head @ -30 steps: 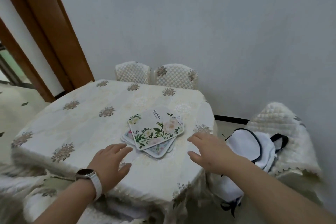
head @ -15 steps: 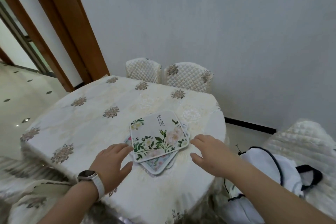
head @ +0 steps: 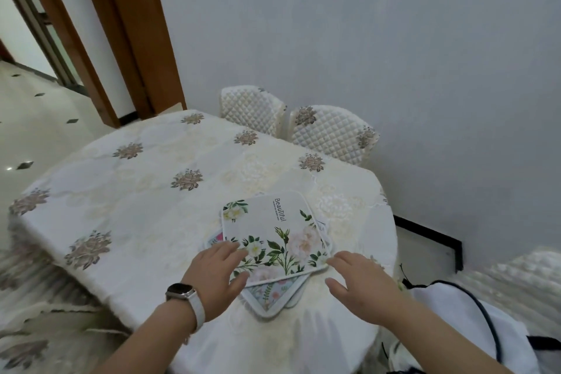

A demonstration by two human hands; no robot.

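- Two hands at the mat stack, both flat, neither gripping anything.
- Left hand (head: 217, 279): fingers straight and spread, tips resting on the near-left edge of the top mat (head: 273, 228), thumb lying over its near edge. Watch (head: 180, 294) on that wrist.
- Right hand (head: 361, 285): fingers relaxed and apart, tips at the top mat's near-right corner. Can't tell whether they touch it. Thumb hangs free above the cloth.
- Top mat: white, floral print, rounded corners, lying flat and skewed on the stack.
- Lower mats (head: 270, 294): corners stick out on the near side and at the left, under the left hand.
- Stack sits on the near-right part of the bench (head: 136, 191), on a cream flowered cloth.
- Two quilted chairs (head: 328, 136) at the far side, against the wall.
- White bag (head: 449, 322) with dark trim just right of the bench.
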